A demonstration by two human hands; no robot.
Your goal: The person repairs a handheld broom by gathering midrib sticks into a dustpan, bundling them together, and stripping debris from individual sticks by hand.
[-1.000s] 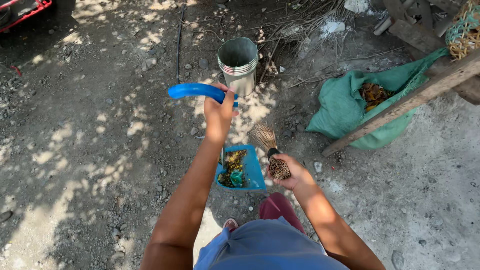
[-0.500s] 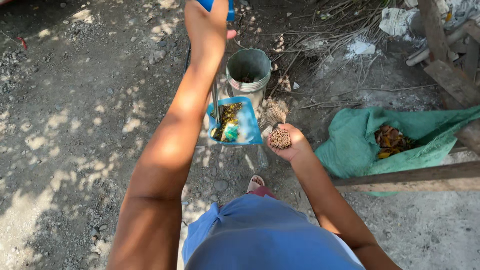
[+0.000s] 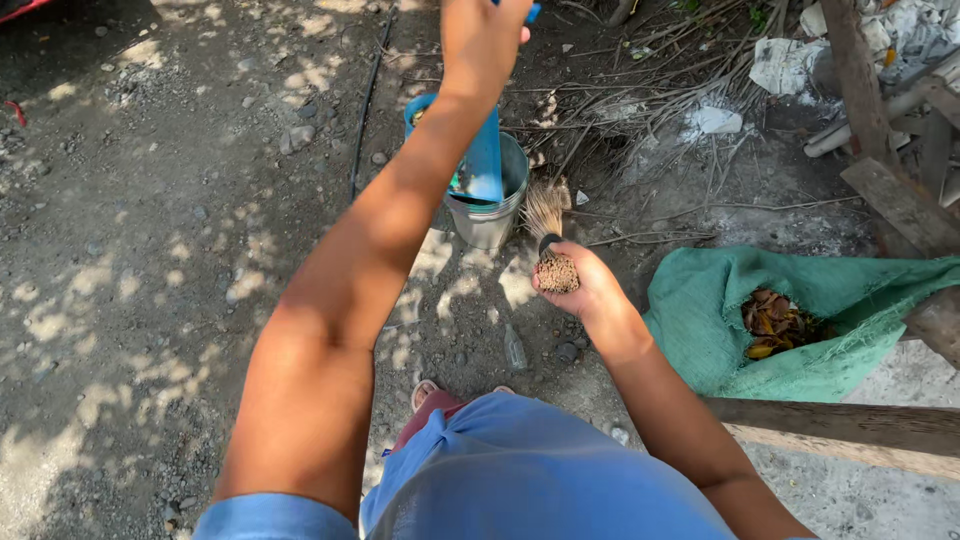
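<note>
The blue dustpan (image 3: pixel 483 160) hangs tilted over the metal bucket (image 3: pixel 490 215), its long axis nearly upright — the handle goes up to my left hand (image 3: pixel 482 35) and the open mouth points down into the bucket. My left hand is closed around the handle at the top edge of the view. Some dark scraps still sit at the low end of the pan. My right hand (image 3: pixel 585 290) is clamped around the bound end of a small hand broom (image 3: pixel 548 235), just beside the bucket, with the bristles pointing away from me toward the dry twigs (image 3: pixel 640 110). On the gravel ground (image 3: pixel 150 250), to the right, lies a green sack (image 3: pixel 720 320) with brown leaves (image 3: pixel 775 325) inside — a wooden plank (image 3: pixel 850 425) crosses near it.
</note>
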